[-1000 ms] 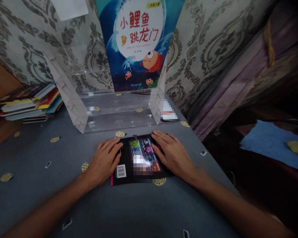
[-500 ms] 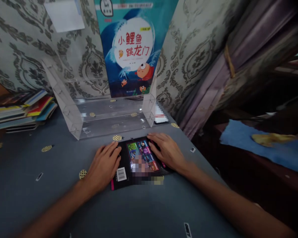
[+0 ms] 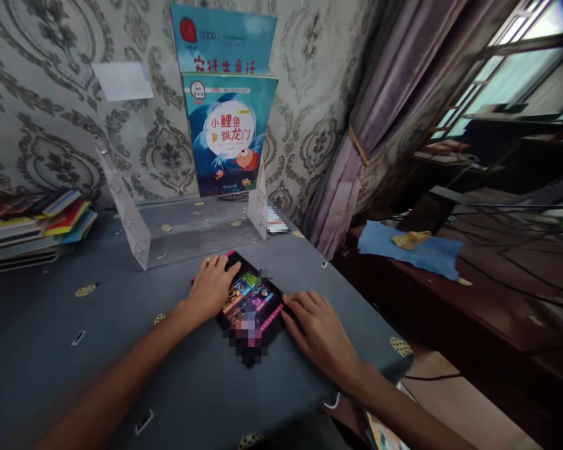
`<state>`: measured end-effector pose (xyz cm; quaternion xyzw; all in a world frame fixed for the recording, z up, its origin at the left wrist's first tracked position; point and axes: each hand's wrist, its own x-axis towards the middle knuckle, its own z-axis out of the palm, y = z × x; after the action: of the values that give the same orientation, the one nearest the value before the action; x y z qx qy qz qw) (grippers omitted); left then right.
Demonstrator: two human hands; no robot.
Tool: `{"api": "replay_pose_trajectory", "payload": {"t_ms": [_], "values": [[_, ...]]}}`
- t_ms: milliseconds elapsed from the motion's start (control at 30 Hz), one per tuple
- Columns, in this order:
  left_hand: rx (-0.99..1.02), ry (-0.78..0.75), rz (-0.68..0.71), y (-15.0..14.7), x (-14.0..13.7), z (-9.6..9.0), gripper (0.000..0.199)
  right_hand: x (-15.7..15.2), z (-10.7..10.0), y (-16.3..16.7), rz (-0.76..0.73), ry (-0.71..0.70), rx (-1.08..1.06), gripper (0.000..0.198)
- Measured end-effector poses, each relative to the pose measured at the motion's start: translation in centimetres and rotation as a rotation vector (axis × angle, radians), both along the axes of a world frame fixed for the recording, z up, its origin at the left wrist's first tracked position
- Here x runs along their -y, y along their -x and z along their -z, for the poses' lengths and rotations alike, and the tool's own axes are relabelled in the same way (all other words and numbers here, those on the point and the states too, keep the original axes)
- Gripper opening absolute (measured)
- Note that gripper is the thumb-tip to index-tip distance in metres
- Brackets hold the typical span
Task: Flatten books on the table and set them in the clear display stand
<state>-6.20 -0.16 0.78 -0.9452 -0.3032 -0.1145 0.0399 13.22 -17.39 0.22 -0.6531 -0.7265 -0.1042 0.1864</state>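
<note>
A black book [image 3: 267,294] with pink edging and rows of small colourful pictures lies at an angle on the table; its near part is blurred out by pixels. My left hand [image 3: 212,284] rests over its left side, fingers stretched out across the cover. At the book's right corner is my right hand [image 3: 316,328], its fingertips touching the edge and its fingers extended. Behind the book stands a clear acrylic rack [image 3: 197,240]. Two blue-green picture books are propped upright there, the front one [image 3: 229,140] partly covering the rear one [image 3: 223,37].
A stack of books [image 3: 37,231] is at the table's left. Grey patterned cloth covers the table [image 3: 98,387], whose right edge runs diagonally. Beyond are a tied curtain [image 3: 342,169] and a dark red surface with a blue cloth [image 3: 403,253] and cables.
The black book has turned on the table, so its pictures now slant the other way. My right hand has moved nearer to me. The view has shifted, showing the rear picture book and more room.
</note>
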Motion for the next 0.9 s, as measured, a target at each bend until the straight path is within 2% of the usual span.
{"api": "replay_pose_trajectory", "payload": {"t_ms": [100, 200, 300, 367, 467, 567, 700, 800, 900], "values": [[0.024, -0.001, 0.036, -0.4, 0.1, 0.5, 0.054, 1.8, -0.6, 0.9, -0.112, -0.005, -0.054, 0.024], [0.052, 0.005, 0.044, -0.1, 0.1, 1.1, 0.052, 0.9, -1.7, 0.5, -0.176, 0.023, -0.089, 0.027], [0.133, 0.041, 0.061, 0.6, 0.2, 1.6, 0.042, -2.5, -2.6, -0.2, -0.206, 0.075, -0.116, 0.028], [0.222, 0.073, 0.082, 1.1, 0.4, 2.1, 0.037, -5.2, -2.7, 0.0, -0.283, 0.107, -0.165, 0.027], [0.339, 0.097, 0.044, 1.8, 0.9, 2.5, 0.032, -9.2, -1.9, 1.3, -0.409, 0.111, -0.186, 0.033], [0.338, 0.097, -0.038, 2.1, 1.3, 2.3, 0.028, -12.1, -0.8, 2.1, -0.497, 0.159, -0.127, 0.039], [0.26, 0.058, -0.083, 2.0, 1.5, 1.7, 0.025, -14.0, 0.4, 0.8, -0.447, 0.162, -0.095, 0.039], [0.233, 0.045, -0.093, 1.9, 1.6, 1.5, 0.025, -14.6, 1.0, -1.0, -0.342, 0.158, -0.119, 0.041], [0.212, 0.04, -0.099, 1.8, 1.7, 1.3, 0.025, -14.9, 1.3, -2.0, -0.327, 0.178, -0.129, 0.042]]}}
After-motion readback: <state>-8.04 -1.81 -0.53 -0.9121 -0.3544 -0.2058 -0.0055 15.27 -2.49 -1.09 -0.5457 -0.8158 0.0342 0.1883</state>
